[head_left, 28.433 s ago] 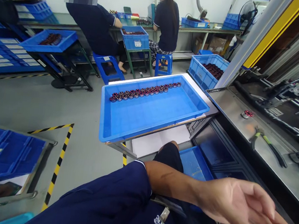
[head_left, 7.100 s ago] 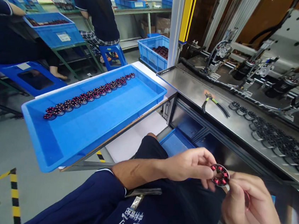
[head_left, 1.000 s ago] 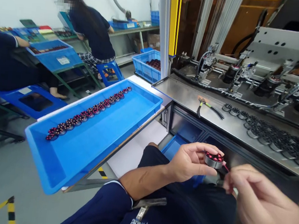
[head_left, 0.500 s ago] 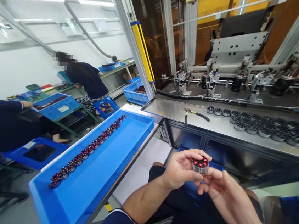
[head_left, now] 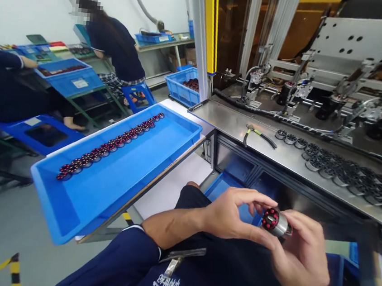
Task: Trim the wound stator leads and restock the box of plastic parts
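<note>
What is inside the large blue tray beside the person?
One row of small round red-wound parts lies along the far long wall of the blue tray; the remaining floor is bare. The row covers the floor strip beneath it.

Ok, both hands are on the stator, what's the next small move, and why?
Probably release the right hand and let the left hand carry the stator to the tray, at the near end of the row. Both hands pinch it in mid-air; the row holds like red-coiled parts, and the tray lies on the left hand's side.
</note>
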The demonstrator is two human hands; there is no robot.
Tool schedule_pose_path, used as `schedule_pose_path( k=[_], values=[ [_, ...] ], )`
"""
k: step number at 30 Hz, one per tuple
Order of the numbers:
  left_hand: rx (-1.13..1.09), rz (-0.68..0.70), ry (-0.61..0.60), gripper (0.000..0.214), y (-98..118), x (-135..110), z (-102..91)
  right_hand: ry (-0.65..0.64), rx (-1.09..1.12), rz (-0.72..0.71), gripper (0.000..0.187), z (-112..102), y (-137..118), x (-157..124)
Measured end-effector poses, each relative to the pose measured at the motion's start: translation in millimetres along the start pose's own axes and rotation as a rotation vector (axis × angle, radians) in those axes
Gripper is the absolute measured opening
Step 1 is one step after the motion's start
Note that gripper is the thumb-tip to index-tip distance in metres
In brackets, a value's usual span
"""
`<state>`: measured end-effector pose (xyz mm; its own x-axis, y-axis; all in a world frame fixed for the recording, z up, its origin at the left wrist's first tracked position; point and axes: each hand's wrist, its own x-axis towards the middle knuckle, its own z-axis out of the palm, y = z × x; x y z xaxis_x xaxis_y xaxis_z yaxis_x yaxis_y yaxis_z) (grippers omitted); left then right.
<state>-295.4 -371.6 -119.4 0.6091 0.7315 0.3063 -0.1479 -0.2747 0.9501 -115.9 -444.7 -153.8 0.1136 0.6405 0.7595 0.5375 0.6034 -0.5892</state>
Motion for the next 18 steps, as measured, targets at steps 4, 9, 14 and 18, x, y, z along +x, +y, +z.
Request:
schedule_pose_path(
  k=[4, 9, 14, 18],
  values=[
    [0.118, 0.168, 0.044, 0.058, -4, 0, 5.0, -0.033, -0.004, -0.079, 0.059, -3, -1, 1],
    [0.326, 0.443, 0.147, 0.047, -6, 1, 4.7, -0.089, 0.204, 0.045, 0.039, -4, -13, 7],
    [0.295, 0.456, 0.163, 0.043, -8, -1, 6.3, -0.021, 0.125, 0.092, 0.019, -1, -25, 11],
    [-0.070, 0.313, 0.083, 0.046, -15, -4, 10.3, -0.004, 0.248, 0.334, 0.013, -5, -26, 8]
  ],
)
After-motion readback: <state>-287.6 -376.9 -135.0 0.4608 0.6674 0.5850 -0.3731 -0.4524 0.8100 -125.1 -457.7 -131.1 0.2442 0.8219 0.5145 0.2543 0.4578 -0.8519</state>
